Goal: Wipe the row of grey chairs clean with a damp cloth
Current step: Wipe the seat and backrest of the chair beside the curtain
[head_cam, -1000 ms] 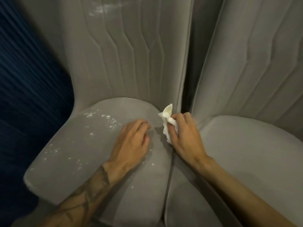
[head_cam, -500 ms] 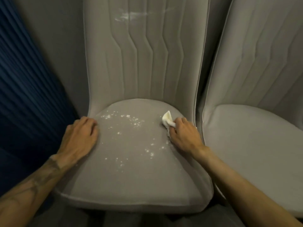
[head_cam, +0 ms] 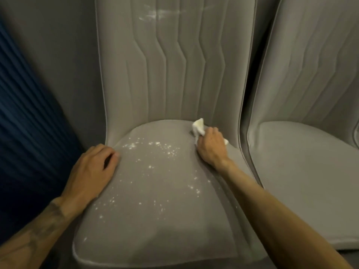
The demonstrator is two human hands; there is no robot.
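Observation:
A grey upholstered chair fills the middle of the view, its seat sprinkled with white specks and a pale smear high on the backrest. My right hand grips a crumpled white cloth and holds it against the seat's back right corner. Over on the seat's left edge rests my left hand, fingers bent over the rim and holding nothing.
A second grey chair stands close on the right, a narrow dark gap between the two. A dark blue ribbed surface lies to the left, with a grey wall behind it.
My left hand moved from the seat's middle to its left edge. The right hand carried the cloth from the gap between the chairs onto the seat's back right corner. The view swung left.

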